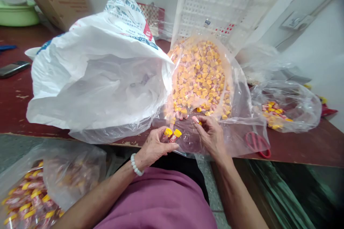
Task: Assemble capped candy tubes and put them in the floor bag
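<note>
Two small tubes with yellow caps stand side by side in my left hand, which is closed around them. A beaded bracelet is on that wrist. My right hand pinches another small tube with a pink and white wrapper, its yellow cap near the fingers. Just beyond both hands, a clear plastic bag lies open, with many yellow-capped tubes heaped inside. Left of it, a large white sack gapes toward me; its depth is partly in shadow.
Red-handled scissors lie under or against the plastic at the table edge. A smaller clear bag with tubes sits right. Lower left is a bag of larger yellow-capped tubes. A white perforated crate stands behind; a phone lies left.
</note>
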A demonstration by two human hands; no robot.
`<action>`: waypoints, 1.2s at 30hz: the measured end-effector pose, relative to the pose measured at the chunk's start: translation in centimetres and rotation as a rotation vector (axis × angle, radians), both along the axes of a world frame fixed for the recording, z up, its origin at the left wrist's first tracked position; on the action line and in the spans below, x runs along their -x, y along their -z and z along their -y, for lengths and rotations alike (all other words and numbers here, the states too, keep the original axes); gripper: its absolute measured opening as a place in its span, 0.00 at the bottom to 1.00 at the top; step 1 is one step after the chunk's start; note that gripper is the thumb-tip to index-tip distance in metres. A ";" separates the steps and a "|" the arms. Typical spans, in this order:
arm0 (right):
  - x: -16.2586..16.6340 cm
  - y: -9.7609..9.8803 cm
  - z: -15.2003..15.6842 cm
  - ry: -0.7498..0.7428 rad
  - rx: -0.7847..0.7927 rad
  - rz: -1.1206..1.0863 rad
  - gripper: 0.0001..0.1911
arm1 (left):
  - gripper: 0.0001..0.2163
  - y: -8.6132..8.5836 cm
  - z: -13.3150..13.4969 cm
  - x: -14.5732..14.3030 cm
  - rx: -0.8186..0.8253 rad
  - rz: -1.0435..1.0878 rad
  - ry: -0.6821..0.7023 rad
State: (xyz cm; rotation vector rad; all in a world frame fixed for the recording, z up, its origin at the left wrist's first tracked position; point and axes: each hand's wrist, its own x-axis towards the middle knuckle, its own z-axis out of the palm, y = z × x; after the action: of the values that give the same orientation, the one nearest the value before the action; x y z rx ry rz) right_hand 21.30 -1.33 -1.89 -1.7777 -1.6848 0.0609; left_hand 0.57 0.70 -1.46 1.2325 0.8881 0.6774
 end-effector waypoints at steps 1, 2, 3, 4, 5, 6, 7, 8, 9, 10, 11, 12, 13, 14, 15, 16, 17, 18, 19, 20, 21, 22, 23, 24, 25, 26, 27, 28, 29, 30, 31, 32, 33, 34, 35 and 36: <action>1.1 -1.0 0.6 -0.093 -0.046 -0.044 0.09 | 0.10 0.1 0.0 -0.1 -0.035 -0.013 0.000; 2.1 -1.8 1.2 -0.181 -0.089 -0.046 0.08 | 0.10 0.3 0.0 -0.2 -0.069 -0.023 0.000; 3.1 -2.6 1.7 -0.247 -0.118 -0.002 0.09 | 0.09 0.4 0.0 -0.2 -0.103 -0.032 0.003; 3.9 -3.2 2.1 -0.304 -0.137 0.067 0.10 | 0.09 0.6 0.0 -0.3 -0.137 -0.043 0.007; 4.6 -3.7 2.4 -0.341 -0.131 0.159 0.11 | 0.09 0.7 0.1 -0.4 -0.169 -0.060 0.012; 5.1 -3.9 2.6 -0.368 -0.111 0.251 0.12 | 0.10 0.7 0.1 -0.4 -0.202 -0.082 0.019; 5.5 -4.1 2.8 -0.392 -0.089 0.324 0.13 | 0.10 0.7 0.2 -0.4 -0.234 -0.113 0.024; 5.7 -4.2 2.9 -0.425 -0.074 0.369 0.14 | 0.09 0.7 0.2 -0.5 -0.264 -0.149 0.027; 5.9 -4.3 2.9 -0.465 -0.079 0.379 0.15 | 0.08 0.6 0.2 -0.5 -0.289 -0.189 0.029; 5.9 -4.3 2.9 -0.509 -0.100 0.355 0.17 | 0.07 0.5 0.2 -0.5 -0.308 -0.223 0.032; 5.8 -4.4 2.9 -0.546 -0.127 0.304 0.19 | 0.07 0.5 0.2 -0.5 -0.321 -0.246 0.036; 5.7 -4.5 2.9 -0.567 -0.148 0.234 0.21 | 0.06 0.5 0.2 -0.5 -0.327 -0.254 0.040; 5.5 -4.5 2.8 -0.565 -0.157 0.156 0.23 | 0.06 0.6 0.1 -0.5 -0.324 -0.246 0.046; 5.4 -4.6 2.8 -0.537 -0.156 0.084 0.23 | 0.06 0.7 0.1 -0.4 -0.312 -0.225 0.054; 5.2 -4.5 2.8 -0.493 -0.142 0.031 0.23 | 0.06 0.8 0.0 -0.4 -0.292 -0.195 0.060; 5.1 -4.4 2.8 -0.450 -0.125 0.004 0.22 | 0.07 1.0 0.0 -0.4 -0.266 -0.162 0.063; 5.1 -4.2 2.8 -0.420 -0.114 0.003 0.23 | 0.08 1.1 0.0 -0.4 -0.233 -0.127 0.066; 5.2 -3.9 2.8 -0.407 -0.099 0.021 0.24 | 0.09 1.1 0.0 -0.5 -0.193 -0.093 0.069; 5.4 -3.5 2.8 -0.412 -0.080 0.047 0.26 | 0.11 1.1 0.0 -0.6 -0.144 -0.056 0.075; 5.6 -3.0 2.9 -0.425 -0.065 0.072 0.28 | 0.11 1.0 0.1 -0.7 -0.086 -0.023 0.079; 5.9 -2.6 3.0 -0.439 -0.062 0.086 0.29 | 0.10 0.9 0.3 -0.8 -0.025 0.004 0.080; 6.3 -2.1 3.2 -0.447 -0.067 0.090 0.29 | 0.09 0.7 0.4 -0.9 0.031 0.025 0.080; 6.6 -1.7 3.3 -0.448 -0.074 0.088 0.30 | 0.08 0.5 0.5 -1.0 0.076 0.039 0.079; 6.9 -1.4 3.4 -0.443 -0.086 0.085 0.30 | 0.08 0.4 0.6 -1.1 0.107 0.045 0.078; 7.2 -1.1 3.5 -0.439 -0.098 0.081 0.30 | 0.07 0.2 0.7 -1.1 0.125 0.044 0.077; 7.4 -0.9 3.5 -0.435 -0.101 0.080 0.31 | 0.07 0.2 0.7 -1.1 0.136 0.039 0.079; 7.5 -0.7 3.5 -0.435 -0.095 0.082 0.31 | 0.06 0.2 0.7 -1.1 0.147 0.035 0.083; 7.6 -0.7 3.4 -0.435 -0.087 0.082 0.31 | 0.06 0.2 0.7 -1.0 0.159 0.033 0.083; 7.6 -0.6 3.3 -0.439 -0.077 0.077 0.32 | 0.06 0.3 0.6 -0.9 0.170 0.036 0.083; 7.5 -0.6 3.2 -0.449 -0.063 0.063 0.33 | 0.06 0.4 0.4 -0.8 0.178 0.047 0.086; 7.4 -0.7 3.1 -0.460 -0.049 0.035 0.35 | 0.07 0.5 0.3 -0.7 0.184 0.069 0.097; 7.2 -0.8 3.0 -0.462 -0.038 -0.005 0.38 | 0.07 0.6 0.2 -0.5 0.189 0.100 0.108; 6.9 -0.8 3.0 -0.454 -0.032 -0.051 0.40 | 0.08 0.6 0.1 -0.3 0.196 0.133 0.118; 6.6 -0.9 3.0 -0.435 -0.030 -0.094 0.41 | 0.08 0.6 0.0 0.0 0.209 0.162 0.128; 6.3 -0.9 3.0 -0.410 -0.029 -0.124 0.43 | 0.09 0.6 0.0 0.2 0.230 0.185 0.136; 6.0 -0.9 3.0 -0.382 -0.029 -0.136 0.44 | 0.09 0.5 0.0 0.4 0.253 0.206 0.135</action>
State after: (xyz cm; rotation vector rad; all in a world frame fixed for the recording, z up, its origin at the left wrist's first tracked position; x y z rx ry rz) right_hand 15.28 -4.36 -1.03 -1.3765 -1.8900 0.3163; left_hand 0.20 0.65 -2.00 0.9683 0.6892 0.5539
